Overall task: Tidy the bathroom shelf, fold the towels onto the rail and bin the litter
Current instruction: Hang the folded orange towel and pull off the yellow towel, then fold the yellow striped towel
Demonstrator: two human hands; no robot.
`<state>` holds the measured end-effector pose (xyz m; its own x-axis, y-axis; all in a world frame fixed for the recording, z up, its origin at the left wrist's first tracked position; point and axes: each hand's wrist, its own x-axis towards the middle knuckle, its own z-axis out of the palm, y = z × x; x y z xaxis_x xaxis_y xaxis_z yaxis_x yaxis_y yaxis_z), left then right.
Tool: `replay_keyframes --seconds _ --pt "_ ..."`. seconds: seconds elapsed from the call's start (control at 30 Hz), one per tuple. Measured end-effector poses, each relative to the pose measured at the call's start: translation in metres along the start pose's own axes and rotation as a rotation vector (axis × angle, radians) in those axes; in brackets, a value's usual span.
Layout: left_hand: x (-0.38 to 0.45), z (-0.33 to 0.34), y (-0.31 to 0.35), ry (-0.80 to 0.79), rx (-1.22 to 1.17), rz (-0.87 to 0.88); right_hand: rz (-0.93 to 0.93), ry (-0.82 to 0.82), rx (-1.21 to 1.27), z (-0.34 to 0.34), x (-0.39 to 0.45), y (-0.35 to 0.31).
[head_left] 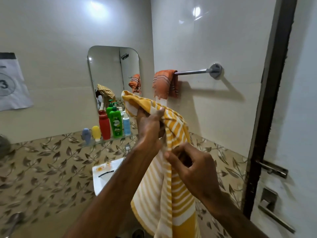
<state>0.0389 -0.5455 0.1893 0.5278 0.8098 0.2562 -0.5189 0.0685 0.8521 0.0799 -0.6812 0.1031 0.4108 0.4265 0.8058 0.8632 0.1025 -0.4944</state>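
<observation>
Left hand is up high, fingers curled round a bunched fold of the yellow striped towel, and the right hand is lower down, pinching an edge of the same towel between thumb and fingers. So both hands are busy with it, held in the air in front of the wall, below and a bit left of the towel rail. Most of it just hangs down loose past the wrists.

Progress-wise I'd say roughly the middle. The orange towel is already folded over the left end of the rail, looks done. The yellow one is mid-fold and not on the rail yet, and the rest of the bar is bare, so there's room.

The glass shelf looks sorted to me: bottles lined up upright in a row, green pump bottle, red bottle, a light blue spray bottle, then the small yellow tube and bluish tube standing at the left end.

Litter seems still to do: there's an orange-ish wrapper and a thin black strip lying on the white sink rim. Can't see a bin anywhere.

Materials: towels are thin woven cotton, floppy, the orange one fringed at the hem. Rail is polished metal, a round bar on a round mount. Bottles are glossy plastic.
</observation>
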Motion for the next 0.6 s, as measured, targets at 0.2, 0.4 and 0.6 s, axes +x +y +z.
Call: replay_keyframes --seconds 0.2,0.4,0.6 --pt "-0.042 -0.014 -0.006 0.035 0.006 -0.039 0.166 -0.189 -0.227 -0.009 -0.03 -0.006" --pt "-0.085 -0.051 -0.036 0.024 0.164 -0.097 0.554 -0.262 0.385 -0.048 -0.057 -0.003" --pt "-0.122 -0.087 -0.096 0.046 0.212 -0.392 0.614 -0.299 0.321 -0.057 -0.067 0.011"
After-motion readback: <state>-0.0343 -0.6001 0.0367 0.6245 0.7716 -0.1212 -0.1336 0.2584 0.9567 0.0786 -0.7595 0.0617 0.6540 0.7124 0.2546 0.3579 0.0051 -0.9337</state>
